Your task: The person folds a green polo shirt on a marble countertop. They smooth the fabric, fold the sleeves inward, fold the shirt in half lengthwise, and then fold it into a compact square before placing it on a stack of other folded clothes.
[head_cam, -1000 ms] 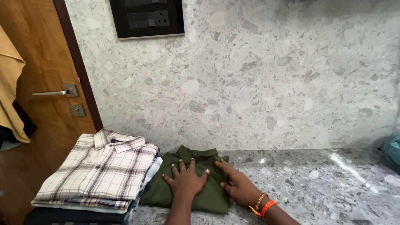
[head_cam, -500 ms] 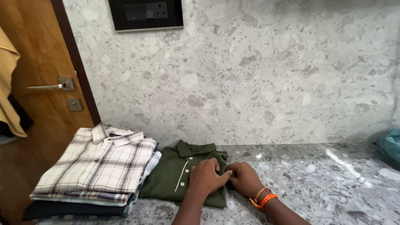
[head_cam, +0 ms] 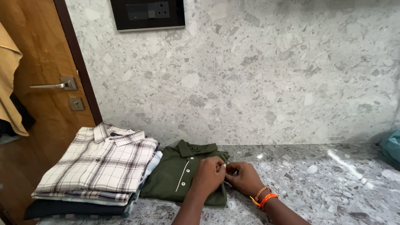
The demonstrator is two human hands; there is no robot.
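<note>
Folded green polo shirt [head_cam: 177,177] lies low centre of frame on the grey speckled worktop [head_cam: 333,183], touching the right side of a stack of folded shirts [head_cam: 91,175] with a plaid shirt [head_cam: 104,160] on top. Left hand [head_cam: 208,175] rests on the polo's right part, fingers curled, pinching fabric at its right edge. Right hand [head_cam: 246,179], orange bracelets [head_cam: 262,198] on the wrist, meets it there, fingertips also gripping that edge. Wooden door [head_cam: 37,83] with a metal handle [head_cam: 54,85] at left; black switch panel [head_cam: 148,14] at top.
</note>
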